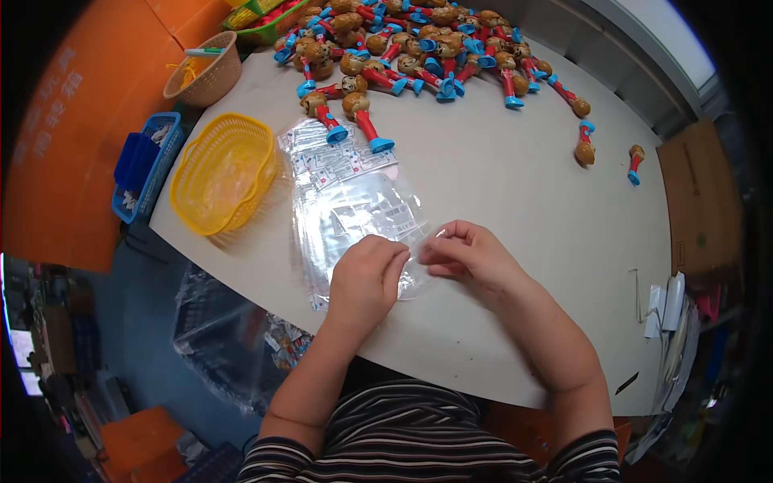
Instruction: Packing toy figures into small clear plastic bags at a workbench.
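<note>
White table (515, 201), hands (366, 278) (467, 256) seemingly pinching bag (362, 213)

The clear plastic bags (354, 213) are thin, glossy film that catches the light and wrinkles. The surface (523, 185) under them looks smooth, matt and off-white. The yellow basket (221, 173) is shiny moulded plastic mesh; the tan basket (205, 72) looks woven and rough. The toy figures (419, 48) are glossy plastic, and the cardboard box (696, 201) is dull brown.
</note>
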A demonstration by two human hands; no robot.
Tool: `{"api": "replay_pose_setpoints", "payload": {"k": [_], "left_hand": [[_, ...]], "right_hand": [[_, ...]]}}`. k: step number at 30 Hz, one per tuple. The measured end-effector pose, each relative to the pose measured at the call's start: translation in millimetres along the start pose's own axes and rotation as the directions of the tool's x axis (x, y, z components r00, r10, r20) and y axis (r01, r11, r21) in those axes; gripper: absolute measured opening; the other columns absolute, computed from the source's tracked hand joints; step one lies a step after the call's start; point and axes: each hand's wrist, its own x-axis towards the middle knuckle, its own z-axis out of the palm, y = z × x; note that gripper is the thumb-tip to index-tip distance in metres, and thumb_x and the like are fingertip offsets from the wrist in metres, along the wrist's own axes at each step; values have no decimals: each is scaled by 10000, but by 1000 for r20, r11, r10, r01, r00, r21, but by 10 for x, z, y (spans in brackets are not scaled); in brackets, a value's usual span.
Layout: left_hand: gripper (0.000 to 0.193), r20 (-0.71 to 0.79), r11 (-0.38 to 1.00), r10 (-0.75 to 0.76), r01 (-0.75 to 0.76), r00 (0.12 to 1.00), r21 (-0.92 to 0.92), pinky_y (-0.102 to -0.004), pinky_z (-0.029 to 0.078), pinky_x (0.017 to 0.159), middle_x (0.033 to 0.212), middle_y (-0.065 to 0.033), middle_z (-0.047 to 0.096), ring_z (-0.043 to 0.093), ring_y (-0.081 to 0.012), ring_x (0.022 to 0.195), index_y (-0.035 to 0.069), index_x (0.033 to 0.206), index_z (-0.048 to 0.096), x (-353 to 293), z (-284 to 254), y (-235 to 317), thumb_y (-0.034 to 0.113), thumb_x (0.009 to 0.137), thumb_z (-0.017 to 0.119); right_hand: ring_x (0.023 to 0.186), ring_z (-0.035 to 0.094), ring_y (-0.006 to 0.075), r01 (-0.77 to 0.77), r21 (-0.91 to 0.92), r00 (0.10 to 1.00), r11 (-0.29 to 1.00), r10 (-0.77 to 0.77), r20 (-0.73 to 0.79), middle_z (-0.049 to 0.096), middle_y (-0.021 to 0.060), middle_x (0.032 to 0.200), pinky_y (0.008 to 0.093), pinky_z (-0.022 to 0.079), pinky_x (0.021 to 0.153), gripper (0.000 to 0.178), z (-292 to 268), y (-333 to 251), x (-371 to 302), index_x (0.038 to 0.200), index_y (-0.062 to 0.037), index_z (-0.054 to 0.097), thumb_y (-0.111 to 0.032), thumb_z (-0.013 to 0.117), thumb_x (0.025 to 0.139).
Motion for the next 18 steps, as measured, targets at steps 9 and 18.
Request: {"api": "replay_pose_setpoints", "payload": {"k": [9,18], "left_hand": [[232,21,993,119,-119,993,-13,-403,506,809,939,-140,658,637,-331,896,11,1002,683,27,52,-119,166,837,734],[240,96,990,134,-130,986,-51,-412,515,839,1028,-166,684,646,-351,969,15,1057,678,24,54,-84,135,850,704]], "right_hand": [[867,671,142,43,-89,984,995,-57,-170,699,110,1049,248,550,722,483,76,-107,-7,1305,3,487,-172,709,914],[717,656,119,93,-91,990,991,-103,-100,702,89,844,235,528,614,227,-18,65,34,1014,32,657,-140,737,888]]}}
